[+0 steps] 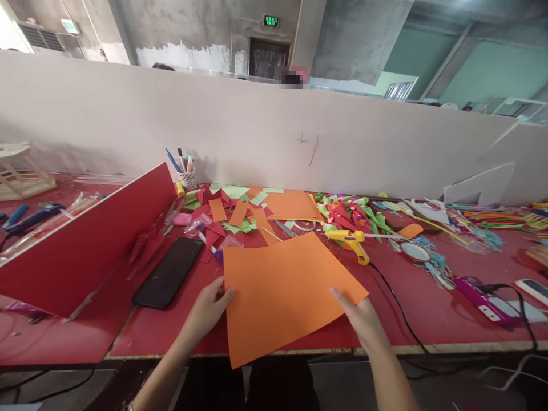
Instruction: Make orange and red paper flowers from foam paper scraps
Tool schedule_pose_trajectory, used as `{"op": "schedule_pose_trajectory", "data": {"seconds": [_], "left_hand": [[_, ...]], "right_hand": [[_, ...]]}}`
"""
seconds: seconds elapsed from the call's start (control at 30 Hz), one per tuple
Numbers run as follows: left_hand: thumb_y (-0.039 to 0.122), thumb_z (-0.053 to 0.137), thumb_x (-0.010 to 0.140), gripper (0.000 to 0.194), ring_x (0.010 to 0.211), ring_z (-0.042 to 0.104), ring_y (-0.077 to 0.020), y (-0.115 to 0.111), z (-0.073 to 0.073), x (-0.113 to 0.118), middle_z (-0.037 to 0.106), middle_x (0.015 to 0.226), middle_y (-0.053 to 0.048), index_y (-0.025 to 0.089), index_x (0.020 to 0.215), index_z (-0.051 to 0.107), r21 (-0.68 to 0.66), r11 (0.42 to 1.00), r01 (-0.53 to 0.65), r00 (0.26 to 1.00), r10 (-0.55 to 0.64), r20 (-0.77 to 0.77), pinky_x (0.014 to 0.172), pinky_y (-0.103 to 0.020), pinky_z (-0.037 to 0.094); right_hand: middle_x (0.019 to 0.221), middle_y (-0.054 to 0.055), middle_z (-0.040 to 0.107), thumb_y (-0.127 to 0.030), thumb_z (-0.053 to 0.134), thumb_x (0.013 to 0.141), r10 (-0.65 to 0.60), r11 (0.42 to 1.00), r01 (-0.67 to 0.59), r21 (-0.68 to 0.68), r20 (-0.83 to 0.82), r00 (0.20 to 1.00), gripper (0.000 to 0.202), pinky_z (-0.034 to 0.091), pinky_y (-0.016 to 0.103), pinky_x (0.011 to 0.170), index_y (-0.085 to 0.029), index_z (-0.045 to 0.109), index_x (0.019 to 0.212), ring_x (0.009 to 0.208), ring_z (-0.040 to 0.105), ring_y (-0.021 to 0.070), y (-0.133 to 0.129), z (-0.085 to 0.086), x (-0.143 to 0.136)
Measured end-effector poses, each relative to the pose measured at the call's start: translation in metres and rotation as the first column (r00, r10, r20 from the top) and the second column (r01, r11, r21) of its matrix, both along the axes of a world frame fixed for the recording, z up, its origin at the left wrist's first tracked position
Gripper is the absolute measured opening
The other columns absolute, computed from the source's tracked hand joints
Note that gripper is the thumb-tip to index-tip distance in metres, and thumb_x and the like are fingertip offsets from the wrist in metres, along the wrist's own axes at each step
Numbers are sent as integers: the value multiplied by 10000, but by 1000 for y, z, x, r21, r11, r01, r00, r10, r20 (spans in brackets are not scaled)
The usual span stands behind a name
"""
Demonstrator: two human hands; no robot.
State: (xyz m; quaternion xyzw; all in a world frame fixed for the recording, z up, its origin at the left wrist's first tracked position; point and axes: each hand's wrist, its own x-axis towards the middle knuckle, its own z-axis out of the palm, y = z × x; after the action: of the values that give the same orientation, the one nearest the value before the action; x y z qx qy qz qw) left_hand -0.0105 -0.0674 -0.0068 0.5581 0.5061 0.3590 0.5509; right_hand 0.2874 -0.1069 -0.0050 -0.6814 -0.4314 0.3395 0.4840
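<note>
nearest the camera, a large, flat, four-cornered sheet of plain orange paper [286, 291] was held up over the front edge of a red tabletop [436, 322], between the person's bare left hand [211, 302] and bare right hand [363, 319]. the left fingers were closed on the sheet about halfway along its left edge, the thumb lapping just over the rim; the right fingers pinched it close to its near right corner, the thumb lying on the upper face. how the other fingers were spread underneath could not be told, since the paper hid them. the long axis seemed to run from hand to hand, slanting upward to the right, and neither hand was clearly the nearer, both touching the paper. its surface looked smooth, matte and unmarked, with a slight bow along the far edge and the near left corner dipping beyond the table. past its far edge lay a stack of flat orange paper sheets [289, 205]; a yellow plastic glue gun [355, 242] sat to the right, and a black rectangular phone [169, 274] to the left
</note>
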Motion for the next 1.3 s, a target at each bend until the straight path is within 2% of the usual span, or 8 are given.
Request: {"op": "schedule_pose_trajectory", "data": {"seconds": [0.2,0.43,0.6,0.77,0.87,0.93,1.07,1.3], "left_hand": [[425,489,729,338,774,598,-229,2,3,3,666,821,-51,136,846,619,9,1000,-20,999,21,-43,674,-291,459],[403,513,743,318,899,596,-240,2,0,17,668,930,-75,153,910,613,-219,953,-211,962,242,127,762,-331,471],[400,504,769,317,1016,553,-232,-1,-4,27,612,1089,-89,152,936,609,-296,906,-302,909,368,197,853,-344,445],[448,529,737,413,871,618,-220,-2,11,30,662,977,-73,151,1017,588,-190,958,-215,934,258,248,760,-313,484],[487,524,729,465,825,628,-216,-4,23,28,670,950,-66,161,1056,578,-132,974,-186,948,213,236,695,-289,498],[499,514,735,468,852,617,-213,-5,28,26,666,964,-62,160,1048,590,-65,986,-156,964,166,207,715,-276,489],[499,472,768,457,884,598,-217,-7,29,25,658,992,-60,150,1029,611,66,998,-23,990,14,142,755,-276,473],[445,472,794,424,968,563,-226,-1,30,26,615,1086,-67,146,1076,575,158,983,97,978,-123,170,826,-294,447]], "right_hand": [[1283,19,441,-173,362,771,158,952,-240,189,367,917,488,326,412,1006,-260,412,1249,1213,367,202,-10,-11,-46],[1436,-4,134,52,330,565,462,763,-645,-43,734,498,869,218,476,1041,-282,178,1353,1308,127,226,-18,13,-104],[1440,30,116,-17,458,642,529,729,-675,-115,721,448,804,168,472,1056,-267,181,1354,1314,75,239,-18,18,-121],[1430,38,154,-468,660,614,676,604,-797,-18,541,500,816,86,522,1045,-297,279,1315,1300,119,303,-15,31,-103],[1401,53,236,-480,621,661,518,773,-583,250,282,807,751,134,481,1052,-275,290,1303,1291,181,270,-6,35,-87],[1381,55,286,-441,606,696,453,846,-425,321,-14,891,743,255,430,1024,-273,237,1319,1269,256,242,2,33,-79],[1231,51,502,-368,637,690,491,871,-424,248,-456,742,641,419,396,896,-276,346,1253,1098,494,236,16,25,-76],[986,41,656,-285,687,647,358,933,-295,204,-588,726,318,480,360,786,-207,593,940,889,609,225,27,22,-81]]}}
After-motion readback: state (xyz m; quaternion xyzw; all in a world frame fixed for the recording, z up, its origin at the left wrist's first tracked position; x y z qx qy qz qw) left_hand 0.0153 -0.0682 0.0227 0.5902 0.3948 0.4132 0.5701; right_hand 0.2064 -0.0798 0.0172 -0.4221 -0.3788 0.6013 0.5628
